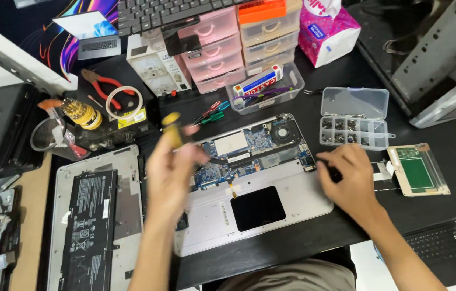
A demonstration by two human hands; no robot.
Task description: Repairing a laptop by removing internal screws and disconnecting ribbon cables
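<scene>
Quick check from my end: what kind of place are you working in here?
Most likely an electronics repair bench: an opened laptop with its board bare, a clear screw organiser, red-handled pliers and small parts drawers.

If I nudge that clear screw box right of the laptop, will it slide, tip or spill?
The screw box looks like light plastic sitting flat, so it would probably slide rather than tip. Its lid stands open, so a sharp push could spill the small parts.

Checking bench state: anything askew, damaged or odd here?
Nothing looks damaged or spilled. The opened laptop lies skewed on the desk, its trackpad bay an empty cut-out; the removed trackpad sits to its right. Left hand holds a yellow-handled screwdriver, blurred.
</scene>
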